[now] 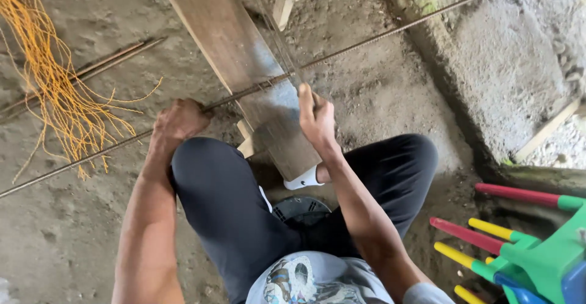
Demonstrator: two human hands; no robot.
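A long thin steel rod (366, 40) lies across a worn wooden plank (244, 60), running from the lower left to the upper right. My left hand (179, 121) grips the rod just left of the plank, pressing it down. My right hand (315, 116) is closed on the handle of a hacksaw (282, 47), whose blade reaches up and away across the rod on the plank. My knees in dark trousers frame the plank's near end, and a foot in a white sock rests under it.
The ground is rough grey dirt and concrete. A bundle of orange string (58, 90) lies at the left beside more rods (91, 69). A concrete ledge (506, 66) rises at the right. A colourful plastic chair (525, 249) lies at the lower right.
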